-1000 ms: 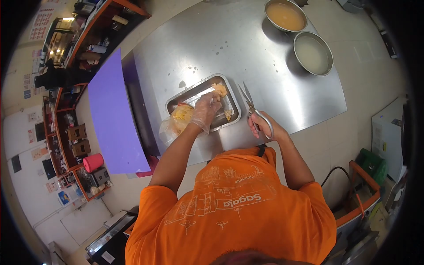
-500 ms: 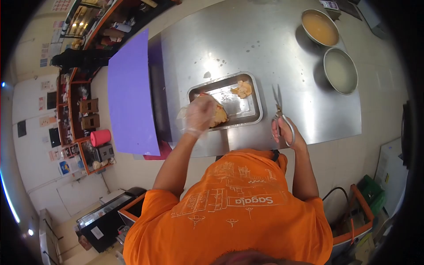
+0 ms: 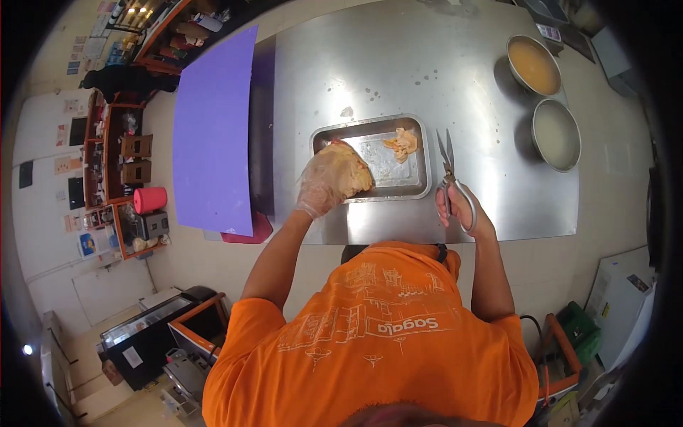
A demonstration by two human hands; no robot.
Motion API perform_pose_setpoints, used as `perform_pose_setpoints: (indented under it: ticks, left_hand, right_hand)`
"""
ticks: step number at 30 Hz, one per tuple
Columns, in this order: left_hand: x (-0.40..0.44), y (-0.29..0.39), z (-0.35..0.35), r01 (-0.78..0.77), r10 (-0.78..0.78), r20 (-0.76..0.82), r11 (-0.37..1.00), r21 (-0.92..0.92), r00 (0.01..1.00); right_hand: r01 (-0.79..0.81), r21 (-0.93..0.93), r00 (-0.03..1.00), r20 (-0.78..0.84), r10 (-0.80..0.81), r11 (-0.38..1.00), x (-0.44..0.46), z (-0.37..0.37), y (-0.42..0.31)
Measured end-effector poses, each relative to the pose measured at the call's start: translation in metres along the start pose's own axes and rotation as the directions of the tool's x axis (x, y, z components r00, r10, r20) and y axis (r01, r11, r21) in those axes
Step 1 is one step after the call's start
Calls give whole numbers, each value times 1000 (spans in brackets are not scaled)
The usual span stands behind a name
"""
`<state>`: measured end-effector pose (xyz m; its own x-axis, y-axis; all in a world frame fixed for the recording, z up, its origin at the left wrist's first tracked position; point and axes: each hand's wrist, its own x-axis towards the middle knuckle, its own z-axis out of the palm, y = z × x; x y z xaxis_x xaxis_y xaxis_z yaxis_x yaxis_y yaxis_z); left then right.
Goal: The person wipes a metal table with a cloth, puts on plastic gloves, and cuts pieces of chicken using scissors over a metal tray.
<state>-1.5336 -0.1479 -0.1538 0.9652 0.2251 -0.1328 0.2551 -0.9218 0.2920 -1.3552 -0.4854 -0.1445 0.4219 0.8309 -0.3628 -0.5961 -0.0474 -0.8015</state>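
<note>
My left hand (image 3: 321, 186), in a clear plastic glove, is closed on a yellowish piece of raw poultry (image 3: 353, 173) at the left end of a metal tray (image 3: 427, 160). Small pale scraps (image 3: 403, 146) lie in the tray's right part. Right of the tray, my bare right hand (image 3: 464, 211) grips a pair of metal scissors (image 3: 447, 160) by the handles. Their blades point away from me and stand slightly apart, touching nothing.
Two metal bowls stand at the table's right side, one with orange liquid (image 3: 533, 65), one with cloudy liquid (image 3: 556, 135). A purple board (image 3: 213, 135) borders the steel table (image 3: 313, 78) on the left. Shelves (image 3: 117, 156) stand farther left.
My left hand has moved from the scraps in the tray's right part to the poultry piece at its left and closed on it. The scissors stay in my right hand. The view has shifted.
</note>
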Motion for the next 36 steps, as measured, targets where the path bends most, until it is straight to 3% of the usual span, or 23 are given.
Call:
perform_pose_setpoints:
  ticks: [1, 4, 7, 10, 13, 16, 19, 22, 23, 26, 27, 30, 33, 36]
  left_hand:
    - [2, -1, 4, -22, 19, 32, 996, 82, 999]
    - [9, -2, 14, 41, -41, -2, 994, 98, 999]
    - [22, 27, -47, 92, -118, 253, 989, 112, 960]
    - [-2, -25, -2, 1, -5, 45, 995, 102, 999]
    - [-11, -34, -6, -89, 82, -54, 985, -147, 995]
    - [-12, -37, -18, -65, 34, -122, 963, -262, 992]
    - [-11, -13, -65, 44, -51, -12, 930, -366, 999]
    - [-17, -5, -112, 8, -3, 15, 945, -327, 1000]
    - [-21, -4, -117, 52, -82, -47, 892, -449, 996]
    - [-27, 11, -145, 183, -233, 16, 716, -674, 972]
    - [-27, 24, -155, 93, -201, -46, 629, -772, 978]
    - [-25, 44, -171, 90, -201, -103, 764, -639, 974]
    - [-17, 56, -171, 243, -339, 30, 608, -756, 940]
    - [-18, 67, -174, 231, -447, 22, 420, -878, 894]
  right_hand:
    - [-8, 7, 1000, 8, 8, 1000, 0, 0, 2]
    - [-25, 9, 999, 37, 24, 1000, -2, 0, 5]
    - [-39, -1, 999, 16, 39, 999, -5, 2, 5]
    - [-11, 47, 1000, 22, 10, 999, -10, -2, 7]
    - [5, 64, 1000, -8, -4, 998, -15, -5, 7]
    - [21, 107, 1000, -22, -19, 994, -16, -10, 9]
    - [33, 101, 999, -42, -29, 994, -14, -11, 8]
    - [29, 94, 999, -40, -25, 995, -15, -11, 5]
    - [30, 92, 999, -46, -26, 995, -16, -10, 5]
    - [30, 83, 998, -50, -26, 996, -16, -7, 2]
    - [28, 77, 999, -40, -25, 997, -16, -6, 1]
    - [19, 56, 1000, -22, -18, 998, -14, -3, -4]
    - [10, 41, 1000, -3, -10, 999, -13, 3, -7]
    - [24, 37, 1000, 20, -24, 999, -15, 6, -11]
